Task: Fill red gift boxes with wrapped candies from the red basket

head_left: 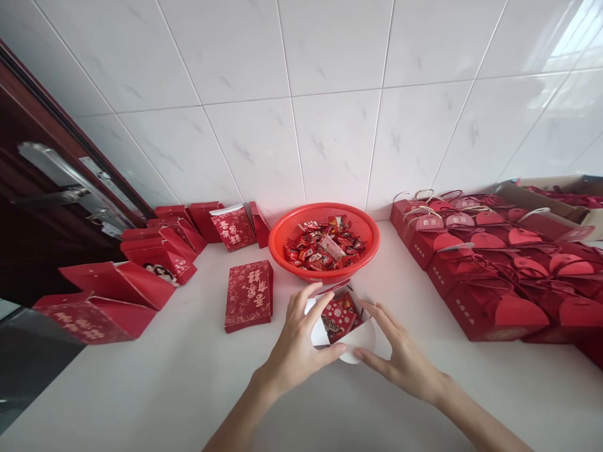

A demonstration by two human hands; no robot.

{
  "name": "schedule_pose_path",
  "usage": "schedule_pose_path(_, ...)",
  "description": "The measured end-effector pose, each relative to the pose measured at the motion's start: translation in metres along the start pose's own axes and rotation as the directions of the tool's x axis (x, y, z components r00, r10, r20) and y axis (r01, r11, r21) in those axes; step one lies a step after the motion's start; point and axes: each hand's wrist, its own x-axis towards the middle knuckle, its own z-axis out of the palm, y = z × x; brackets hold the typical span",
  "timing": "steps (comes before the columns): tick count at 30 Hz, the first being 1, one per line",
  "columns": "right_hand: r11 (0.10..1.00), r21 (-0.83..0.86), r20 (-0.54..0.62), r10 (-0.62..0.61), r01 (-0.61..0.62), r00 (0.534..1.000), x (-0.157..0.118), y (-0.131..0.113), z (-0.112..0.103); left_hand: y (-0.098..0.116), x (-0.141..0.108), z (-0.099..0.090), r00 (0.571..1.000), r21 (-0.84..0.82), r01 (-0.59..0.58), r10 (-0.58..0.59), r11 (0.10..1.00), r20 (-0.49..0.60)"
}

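Observation:
An open gift box [359, 344] with white inner flaps stands on the table in front of the basket, with red-wrapped sweets [340, 316] inside it. My left hand [299, 336] is at the box's left side, thumb at the near flap and fingers curved over the left flap. On the right side, my right hand [400, 351] has its thumb by the near flap and its fingers by the far right edge. The fingers of both hands are spread around the box. Just beyond it, an orange-red basket [277, 238] holds many wrapped sweets.
Flat red box [249, 295] lies left of the hands. Several open red boxes [160, 254] stand along the left by a door [42, 157]. Rows of closed red boxes with handles [490, 307] fill the right, before a cardboard carton [591, 220]. A tiled wall [334, 144] rises behind.

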Motion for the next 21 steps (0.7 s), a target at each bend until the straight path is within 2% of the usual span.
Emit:
schedule_pose_path(5, 0.999, 0.051, -0.017, -0.007, 0.007, 1.000, 0.006, -0.005, 0.003, -0.001, -0.001, 0.001, 0.996, 0.042, -0.006, 0.010, 0.999, -0.083)
schedule_pose_path(8, 0.998, 0.066, -0.018, -0.011, 0.012, 1.000, 0.011, -0.007, 0.003, -0.002, 0.003, -0.002, 0.994, 0.071, 0.031, -0.024, 0.997, -0.105)
schedule_pose_path(12, 0.996, 0.063, -0.002, -0.055, 0.055, 0.998, 0.017, -0.009, -0.001, -0.006, 0.011, -0.012, 0.996, 0.032, 0.077, -0.075, 0.997, -0.052)
schedule_pose_path(16, 0.991, 0.081, 0.002, -0.110, 0.110, 0.994, 0.019, -0.009, -0.002, -0.009, 0.014, -0.023, 0.996, -0.027, 0.072, -0.071, 0.997, 0.045)
schedule_pose_path(21, 0.982, 0.032, -0.104, -0.182, 0.186, 0.978, 0.012, -0.004, 0.011, -0.013, 0.007, -0.032, 0.996, -0.157, 0.049, -0.036, 0.986, 0.088)
